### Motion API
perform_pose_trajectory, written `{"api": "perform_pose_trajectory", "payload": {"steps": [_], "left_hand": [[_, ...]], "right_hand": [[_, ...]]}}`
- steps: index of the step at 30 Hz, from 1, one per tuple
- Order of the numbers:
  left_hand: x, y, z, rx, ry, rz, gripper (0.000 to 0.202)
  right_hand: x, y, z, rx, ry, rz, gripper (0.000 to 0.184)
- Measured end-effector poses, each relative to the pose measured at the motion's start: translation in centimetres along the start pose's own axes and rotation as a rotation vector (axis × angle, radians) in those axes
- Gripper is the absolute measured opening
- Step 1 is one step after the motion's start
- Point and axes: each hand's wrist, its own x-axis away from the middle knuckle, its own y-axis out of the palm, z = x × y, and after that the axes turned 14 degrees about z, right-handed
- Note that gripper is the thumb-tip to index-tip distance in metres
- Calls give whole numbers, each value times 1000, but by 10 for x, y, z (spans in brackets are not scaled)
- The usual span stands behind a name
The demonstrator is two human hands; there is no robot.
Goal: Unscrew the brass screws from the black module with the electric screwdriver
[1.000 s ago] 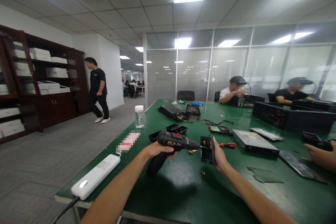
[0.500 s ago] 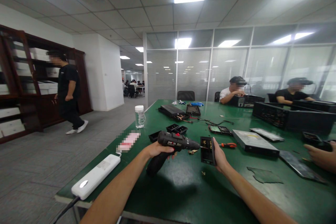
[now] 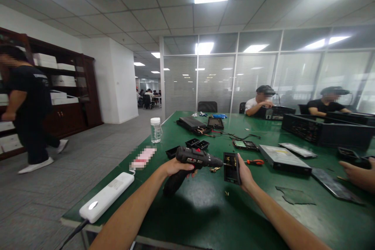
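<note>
The left hand (image 3: pixel 178 167) was closed around the handle of a black drill (image 3: pixel 191 157), and the right hand (image 3: pixel 246 174) had its fingers clamped on one side of a small black box (image 3: pixel 232 176). The box was just left of the right fingers, the nearer ones, with its long axis almost upright. From the left fingers the thin bit (image 3: pixel 226 164) pointed, nearly level, to the box; whether it touched, I could not tell. Inside the box were brass-coloured pieces (image 3: pixel 234 160). Beyond the left fingers lay black trays (image 3: pixel 197 144), their content too dark to tell.
</note>
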Motion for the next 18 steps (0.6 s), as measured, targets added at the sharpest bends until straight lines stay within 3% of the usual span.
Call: {"api": "perform_pose_trajectory", "payload": {"steps": [9,11,18], "left_hand": [[6,-7,11,-210,47,-75,30],[11,-7,19,-248,86,-74,45],[19,8,42,-414,126,-102,49]], "right_hand": [[1,3,2,-47,57,-67,43],[2,3,5,-34,72,-86,43],[0,4,3,-94,52,-16,37]]}}
